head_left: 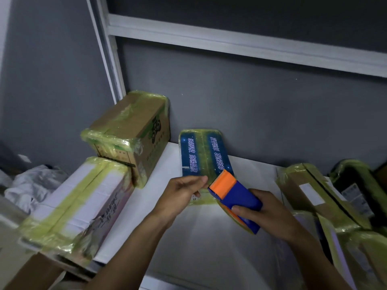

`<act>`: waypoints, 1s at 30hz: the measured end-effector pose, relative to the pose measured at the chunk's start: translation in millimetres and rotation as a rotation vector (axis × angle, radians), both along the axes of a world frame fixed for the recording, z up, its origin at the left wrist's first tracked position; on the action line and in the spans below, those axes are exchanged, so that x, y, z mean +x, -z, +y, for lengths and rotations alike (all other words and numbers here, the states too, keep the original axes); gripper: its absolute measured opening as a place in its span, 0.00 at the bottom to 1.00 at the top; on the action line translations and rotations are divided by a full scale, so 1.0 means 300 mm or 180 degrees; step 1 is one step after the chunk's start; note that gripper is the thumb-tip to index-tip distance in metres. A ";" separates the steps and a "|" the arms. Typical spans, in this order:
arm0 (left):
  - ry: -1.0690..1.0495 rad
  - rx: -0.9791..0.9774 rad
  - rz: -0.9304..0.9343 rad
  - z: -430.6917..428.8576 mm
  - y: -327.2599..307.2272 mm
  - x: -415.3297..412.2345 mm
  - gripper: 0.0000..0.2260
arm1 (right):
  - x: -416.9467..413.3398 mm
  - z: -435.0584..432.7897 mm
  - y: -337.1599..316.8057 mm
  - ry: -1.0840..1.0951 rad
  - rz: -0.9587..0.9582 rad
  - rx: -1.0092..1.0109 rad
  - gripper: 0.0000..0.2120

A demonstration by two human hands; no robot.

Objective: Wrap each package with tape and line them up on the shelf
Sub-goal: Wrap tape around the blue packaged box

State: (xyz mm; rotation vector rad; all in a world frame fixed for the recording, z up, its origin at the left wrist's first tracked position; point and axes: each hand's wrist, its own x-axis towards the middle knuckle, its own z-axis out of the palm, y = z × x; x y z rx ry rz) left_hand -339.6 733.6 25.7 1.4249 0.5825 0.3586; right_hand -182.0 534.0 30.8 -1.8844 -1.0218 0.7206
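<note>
Head view: the blue package (204, 152), flat, printed with white characters and wrapped in yellowish tape, lies on the white shelf (159, 206), its far end touching the grey back wall (251, 101). The left hand (184, 193) holds the package's near left corner, fingers curled over the top face. The right hand (266, 212) is clenched around a blue and orange tape dispenser (236, 197), whose orange toothed cutter touches the package's near right corner. To the left, a taped brown cardboard box (129, 126) stands at the back of the shelf against the wall, and a taped white box (83, 197) lies just in front of it, touching it. To the right, well apart from the blue package, a taped brown package (310, 189) lies beside a taped black package (354, 181). Crumpled white material (31, 185) sits at the far left, beyond the shelf. A white upper shelf rail (230, 45) crosses above.
</note>
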 end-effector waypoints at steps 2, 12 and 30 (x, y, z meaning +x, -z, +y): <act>-0.0008 -0.0174 0.0082 -0.002 -0.002 -0.001 0.18 | 0.001 0.004 0.000 -0.0027 -0.0009 0.0042 0.27; -0.0084 -0.0340 -0.0157 0.007 -0.005 0.004 0.06 | -0.015 -0.004 -0.008 -0.0089 -0.0073 0.0121 0.23; -0.0727 0.0579 0.0435 0.085 0.036 -0.057 0.09 | -0.063 0.045 0.022 0.0236 -0.0838 -0.0458 0.26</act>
